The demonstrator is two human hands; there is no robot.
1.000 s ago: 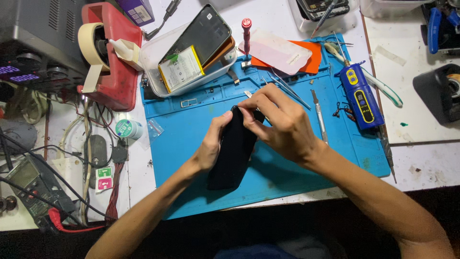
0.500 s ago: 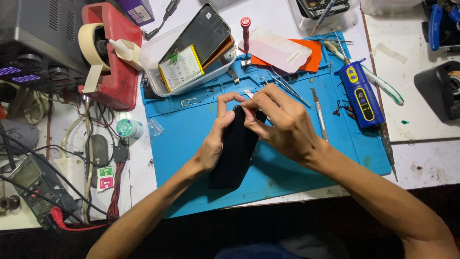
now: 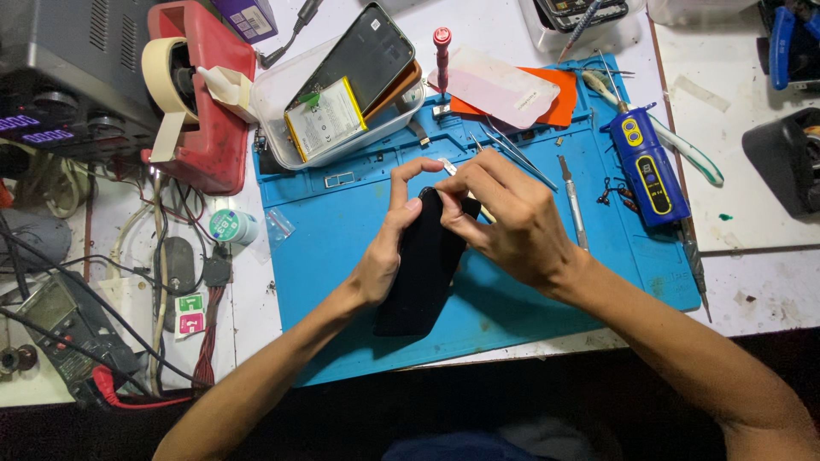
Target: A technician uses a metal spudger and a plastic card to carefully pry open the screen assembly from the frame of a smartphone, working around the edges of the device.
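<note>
Barely shifted, left hand (image 3: 384,260) and right hand (image 3: 512,222) stay clamped on the black phone (image 3: 423,269) (top edge hidden).

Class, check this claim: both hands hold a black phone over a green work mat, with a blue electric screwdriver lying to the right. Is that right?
Not quite: the work mat is blue, not green, as the head view shows. The rest stands: the left hand and right hand hold the black phone over it, with the blue electric screwdriver lying to the right.
</note>
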